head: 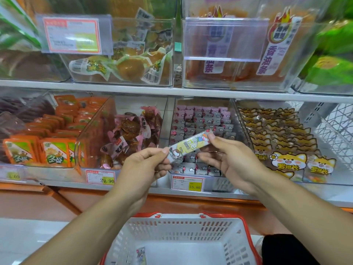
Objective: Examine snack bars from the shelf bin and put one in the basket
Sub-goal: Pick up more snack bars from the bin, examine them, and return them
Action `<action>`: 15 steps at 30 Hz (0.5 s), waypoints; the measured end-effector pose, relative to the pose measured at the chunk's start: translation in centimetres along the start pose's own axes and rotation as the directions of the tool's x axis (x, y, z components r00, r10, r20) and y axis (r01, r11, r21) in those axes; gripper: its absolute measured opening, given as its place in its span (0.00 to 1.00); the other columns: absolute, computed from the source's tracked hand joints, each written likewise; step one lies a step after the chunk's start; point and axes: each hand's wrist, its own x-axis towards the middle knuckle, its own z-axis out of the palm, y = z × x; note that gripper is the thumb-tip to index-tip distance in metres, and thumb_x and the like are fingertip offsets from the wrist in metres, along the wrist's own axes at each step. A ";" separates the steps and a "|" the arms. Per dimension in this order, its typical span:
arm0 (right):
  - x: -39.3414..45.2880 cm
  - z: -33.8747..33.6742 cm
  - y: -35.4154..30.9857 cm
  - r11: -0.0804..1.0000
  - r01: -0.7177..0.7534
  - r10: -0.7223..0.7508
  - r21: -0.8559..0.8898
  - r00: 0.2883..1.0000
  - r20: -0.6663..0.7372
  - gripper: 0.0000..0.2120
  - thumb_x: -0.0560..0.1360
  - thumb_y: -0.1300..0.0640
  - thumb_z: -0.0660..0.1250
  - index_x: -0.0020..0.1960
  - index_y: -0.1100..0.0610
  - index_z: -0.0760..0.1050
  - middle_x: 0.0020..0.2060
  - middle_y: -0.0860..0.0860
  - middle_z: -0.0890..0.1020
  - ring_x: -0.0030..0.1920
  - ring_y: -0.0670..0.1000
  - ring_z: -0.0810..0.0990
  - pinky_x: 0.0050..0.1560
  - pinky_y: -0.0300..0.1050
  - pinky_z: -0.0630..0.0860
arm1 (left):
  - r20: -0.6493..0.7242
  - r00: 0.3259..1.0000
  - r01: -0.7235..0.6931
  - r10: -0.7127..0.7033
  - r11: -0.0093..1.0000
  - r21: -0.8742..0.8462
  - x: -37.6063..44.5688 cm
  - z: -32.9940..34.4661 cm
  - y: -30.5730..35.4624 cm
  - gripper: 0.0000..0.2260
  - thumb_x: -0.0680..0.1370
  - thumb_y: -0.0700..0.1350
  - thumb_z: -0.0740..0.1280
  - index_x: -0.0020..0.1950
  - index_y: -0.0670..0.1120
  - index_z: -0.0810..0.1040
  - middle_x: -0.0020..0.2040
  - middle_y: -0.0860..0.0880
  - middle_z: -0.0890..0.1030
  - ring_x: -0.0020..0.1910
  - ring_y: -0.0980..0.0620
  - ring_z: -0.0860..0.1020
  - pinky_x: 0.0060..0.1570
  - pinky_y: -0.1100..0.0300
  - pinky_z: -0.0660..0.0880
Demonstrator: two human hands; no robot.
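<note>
A long snack bar (190, 146) in a pale yellow and silver wrapper with cartoon figures is held slanted in front of the shelf. My left hand (147, 165) pinches its lower left end and my right hand (229, 159) pinches its upper right end. Behind the bar is a clear shelf bin (202, 131) packed with several small pink and silver bars. Below my arms stands a white basket (181, 226) with a red rim; a small wrapped packet (140, 254) lies on its floor.
Neighbouring clear bins hold orange packets (53, 150), brown wrapped snacks (131, 134) and yellow cartoon-dog packs (282, 146). Price tags (188, 183) line the shelf edge. An upper shelf (172, 90) carries more bins. A white wire rack (336, 134) is at the right.
</note>
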 end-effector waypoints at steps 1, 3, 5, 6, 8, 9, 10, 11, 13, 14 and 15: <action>0.1 0.0 0.1 1.000 -0.005 0.005 0.006 1.000 -0.005 0.10 0.79 0.56 0.69 0.51 0.61 0.85 0.46 0.59 0.87 0.41 0.53 0.86 0.43 0.41 0.83 | -0.007 1.000 -0.002 0.002 1.000 0.002 0.0 0.0 0.0 0.08 0.78 0.43 0.72 0.39 0.45 0.84 0.34 0.47 0.81 0.31 0.57 0.79 0.31 0.67 0.77; 0.2 0.0 0.2 1.000 0.004 -0.003 0.025 1.000 -0.030 0.09 0.79 0.57 0.68 0.54 0.60 0.84 0.49 0.57 0.87 0.40 0.51 0.86 0.44 0.40 0.83 | -0.020 1.000 -0.016 0.016 1.000 0.008 0.1 0.1 -0.1 0.09 0.78 0.44 0.71 0.38 0.45 0.83 0.34 0.47 0.81 0.30 0.57 0.79 0.30 0.68 0.76; 0.3 0.1 0.1 0.998 0.024 -0.021 0.051 0.998 -0.067 0.09 0.79 0.58 0.69 0.55 0.61 0.84 0.48 0.56 0.88 0.40 0.50 0.86 0.45 0.40 0.83 | -0.041 0.999 -0.031 0.031 0.999 0.007 0.2 0.3 -0.1 0.10 0.79 0.43 0.70 0.37 0.46 0.82 0.33 0.48 0.80 0.30 0.57 0.78 0.30 0.68 0.75; 0.4 0.2 0.1 0.997 0.031 -0.025 0.069 0.996 -0.090 0.09 0.78 0.59 0.70 0.55 0.61 0.84 0.47 0.56 0.88 0.42 0.50 0.87 0.45 0.40 0.83 | -0.057 0.998 -0.038 0.038 0.999 0.011 0.2 0.3 -0.1 0.10 0.80 0.43 0.70 0.38 0.46 0.82 0.33 0.48 0.80 0.30 0.58 0.79 0.29 0.68 0.75; 0.4 0.6 0.0 0.993 0.029 -0.013 0.112 0.990 -0.143 0.06 0.77 0.60 0.71 0.53 0.61 0.84 0.46 0.56 0.88 0.43 0.51 0.87 0.43 0.40 0.83 | -0.074 0.996 -0.050 0.053 0.998 0.040 0.3 0.4 0.1 0.09 0.80 0.43 0.69 0.39 0.46 0.81 0.33 0.49 0.80 0.30 0.58 0.78 0.28 0.68 0.74; 0.4 0.7 0.0 0.991 0.024 -0.002 0.131 0.987 -0.164 0.05 0.77 0.61 0.71 0.52 0.60 0.84 0.45 0.55 0.88 0.44 0.51 0.88 0.42 0.40 0.83 | -0.080 0.995 -0.055 0.060 0.997 0.058 0.4 0.4 0.1 0.09 0.80 0.44 0.69 0.40 0.46 0.81 0.33 0.49 0.80 0.30 0.58 0.78 0.27 0.68 0.73; 0.5 0.8 0.0 0.989 0.016 0.011 0.150 0.985 -0.175 0.05 0.77 0.61 0.71 0.51 0.60 0.84 0.45 0.55 0.88 0.44 0.50 0.88 0.41 0.40 0.83 | -0.090 0.994 -0.058 0.065 0.996 0.074 0.4 0.5 0.0 0.08 0.80 0.44 0.69 0.41 0.47 0.81 0.34 0.49 0.80 0.30 0.57 0.77 0.27 0.69 0.72; 0.5 0.9 0.0 0.985 0.007 0.024 0.172 0.984 -0.177 0.04 0.78 0.62 0.71 0.51 0.60 0.84 0.45 0.55 0.88 0.44 0.50 0.88 0.40 0.39 0.83 | -0.100 0.992 -0.064 0.073 0.994 0.086 0.5 0.5 0.0 0.07 0.80 0.44 0.69 0.42 0.47 0.81 0.35 0.48 0.80 0.30 0.57 0.76 0.26 0.69 0.71; 0.6 1.0 -0.1 0.977 -0.008 0.043 0.213 0.986 -0.159 0.05 0.78 0.62 0.70 0.52 0.60 0.83 0.45 0.55 0.88 0.44 0.49 0.88 0.40 0.40 0.83 | -0.112 0.990 -0.080 0.091 0.992 0.096 0.6 0.5 0.0 0.07 0.81 0.45 0.68 0.44 0.47 0.80 0.37 0.48 0.81 0.30 0.58 0.77 0.27 0.69 0.72; 0.7 1.1 -0.2 0.973 -0.015 0.047 0.229 0.989 -0.138 0.05 0.78 0.62 0.70 0.53 0.61 0.82 0.45 0.56 0.88 0.43 0.49 0.88 0.40 0.40 0.83 | -0.112 0.989 -0.084 0.094 0.992 0.090 0.6 0.5 -0.1 0.06 0.81 0.45 0.68 0.45 0.46 0.80 0.38 0.47 0.82 0.30 0.58 0.79 0.28 0.70 0.73; 0.7 1.1 -0.3 0.970 -0.022 0.051 0.242 0.992 -0.112 0.06 0.78 0.63 0.69 0.53 0.62 0.82 0.45 0.56 0.88 0.43 0.50 0.88 0.41 0.41 0.84 | -0.109 0.990 -0.084 0.092 0.994 0.072 0.6 0.5 -0.1 0.06 0.81 0.45 0.68 0.46 0.45 0.80 0.38 0.46 0.83 0.31 0.58 0.81 0.28 0.70 0.74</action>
